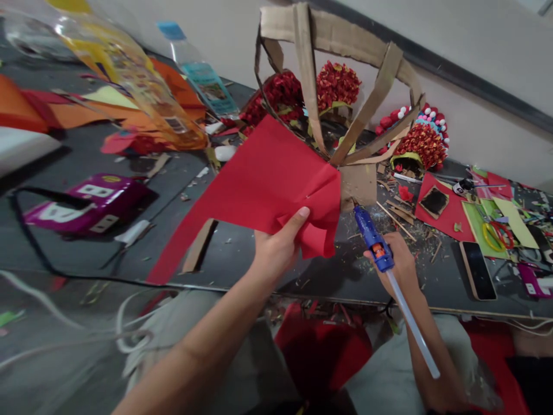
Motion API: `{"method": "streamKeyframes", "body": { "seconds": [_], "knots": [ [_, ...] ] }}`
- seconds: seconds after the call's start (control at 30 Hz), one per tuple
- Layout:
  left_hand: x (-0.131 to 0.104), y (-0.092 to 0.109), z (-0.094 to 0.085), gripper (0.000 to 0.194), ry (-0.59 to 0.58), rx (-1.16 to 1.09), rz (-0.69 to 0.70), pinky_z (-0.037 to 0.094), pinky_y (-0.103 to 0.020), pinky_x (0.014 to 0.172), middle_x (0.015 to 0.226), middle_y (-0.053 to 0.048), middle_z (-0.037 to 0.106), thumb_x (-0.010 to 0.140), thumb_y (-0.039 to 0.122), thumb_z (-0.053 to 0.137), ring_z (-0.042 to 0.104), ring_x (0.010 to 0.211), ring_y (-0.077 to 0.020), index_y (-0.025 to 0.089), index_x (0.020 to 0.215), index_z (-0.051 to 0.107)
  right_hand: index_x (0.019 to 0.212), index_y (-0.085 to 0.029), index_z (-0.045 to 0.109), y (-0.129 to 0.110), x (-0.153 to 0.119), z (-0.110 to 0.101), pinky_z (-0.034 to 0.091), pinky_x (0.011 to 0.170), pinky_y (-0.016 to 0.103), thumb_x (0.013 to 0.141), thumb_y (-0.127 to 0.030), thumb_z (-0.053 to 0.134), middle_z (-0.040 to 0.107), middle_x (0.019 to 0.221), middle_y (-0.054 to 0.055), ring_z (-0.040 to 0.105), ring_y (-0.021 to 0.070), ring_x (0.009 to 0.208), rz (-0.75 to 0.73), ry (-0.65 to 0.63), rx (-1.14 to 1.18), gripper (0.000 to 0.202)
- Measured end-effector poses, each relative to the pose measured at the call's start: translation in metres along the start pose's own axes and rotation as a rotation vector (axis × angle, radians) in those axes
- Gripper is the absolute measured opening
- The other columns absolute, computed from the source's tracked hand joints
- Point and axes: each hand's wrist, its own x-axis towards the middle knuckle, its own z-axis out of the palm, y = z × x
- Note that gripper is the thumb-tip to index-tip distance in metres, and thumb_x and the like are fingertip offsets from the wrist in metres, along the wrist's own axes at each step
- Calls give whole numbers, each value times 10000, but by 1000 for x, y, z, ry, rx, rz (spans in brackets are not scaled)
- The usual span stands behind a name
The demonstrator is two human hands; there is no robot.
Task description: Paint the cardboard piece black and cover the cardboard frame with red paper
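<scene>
A large sheet of red paper (259, 178), creased near its right side, is pinched in my left hand (280, 245), thumb on top. Its lower left end trails as a strip toward the table edge. My right hand (400, 262) is wrapped round a blue glue gun (371, 236), whose nozzle points up and left beside the paper. A long clear glue stick (415, 328) sticks out of its back. Behind the paper stands a frame of bent cardboard strips (309, 75), with a flat cardboard piece (360, 183) at its lower front.
Bottles (207, 86) and orange paper stand at the back left, near a purple power strip (95, 202) with a black cord. Red flowery decorations (339, 86) sit by the wall. Scissors (496, 235), a phone (477, 271) and cardboard scraps lie to the right.
</scene>
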Motion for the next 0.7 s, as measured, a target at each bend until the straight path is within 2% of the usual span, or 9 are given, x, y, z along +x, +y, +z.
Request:
{"method": "streamKeyframes", "body": {
  "seconds": [0.17, 0.43, 0.7],
  "knots": [
    [1, 2, -1, 437, 6, 2, 11, 567, -304, 834, 832, 17, 705, 514, 312, 900, 677, 836, -177, 258, 888, 680, 966, -230, 503, 0, -1, 1, 513, 753, 308, 804, -87, 537, 601, 906, 43, 609, 195, 818, -5, 5, 16, 219],
    [-4, -10, 0, 501, -19, 5, -8, 584, -292, 784, 867, -11, 730, 499, 334, 906, 692, 794, -177, 229, 925, 666, 951, -225, 527, -5, -1, 3, 506, 753, 309, 812, -134, 563, 599, 907, 44, 602, 198, 823, -13, -8, 65, 169],
    [5, -5, -2, 479, 13, -43, 36, 601, -284, 756, 827, 6, 730, 451, 331, 930, 692, 753, -167, 248, 843, 668, 909, -234, 511, -2, -2, 3, 500, 720, 296, 808, -129, 557, 591, 864, 28, 594, 190, 770, 18, -22, 23, 152]
  ]
}}
